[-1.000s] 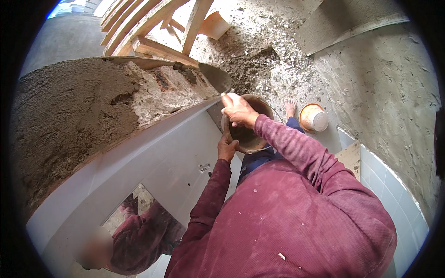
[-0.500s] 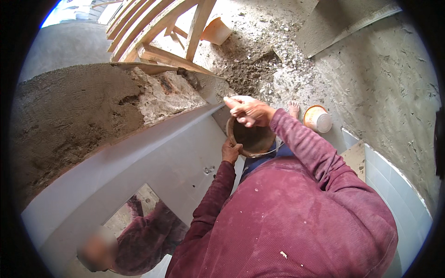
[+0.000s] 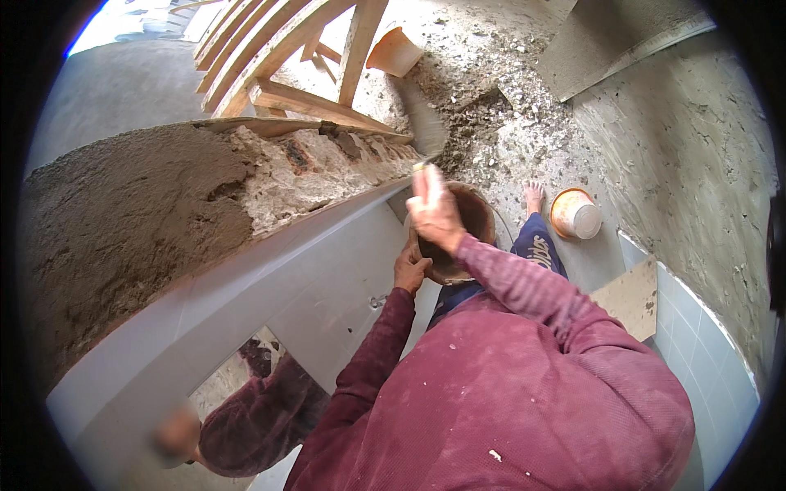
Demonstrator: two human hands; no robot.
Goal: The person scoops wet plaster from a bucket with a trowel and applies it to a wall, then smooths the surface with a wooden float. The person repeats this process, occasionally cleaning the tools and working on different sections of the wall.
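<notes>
My right hand [image 3: 435, 211] is closed round the handle of a trowel, whose motion-blurred grey blade [image 3: 422, 119] points up beside the wall's end, over the rubble. Below it, my left hand [image 3: 411, 270] grips the left rim of a mortar-stained bucket [image 3: 472, 213] held against my body and legs; my right forearm partly hides it. To the left, the top of a low wall carries brown mortar [image 3: 131, 209] and a rough, chipped pale patch [image 3: 303, 172] with reddish spots. The white face of the wall [image 3: 327, 286] lies just left of my left arm.
Wooden slatted framing [image 3: 278, 49] stands beyond the wall. Rubble [image 3: 499, 123] covers the floor. An orange-white bucket [image 3: 393, 51] lies farther back; another [image 3: 575, 213] is beside my bare foot [image 3: 533, 195]. A plastered wall [image 3: 671, 147], pale tiles [image 3: 688, 319] and a mirror [image 3: 262, 393] flank me.
My right hand has turned, fingers now pointing up, and the trowel blade has swung from the wall's edge to over the rubble. My left hand still holds the bucket. The view has shifted slightly.
</notes>
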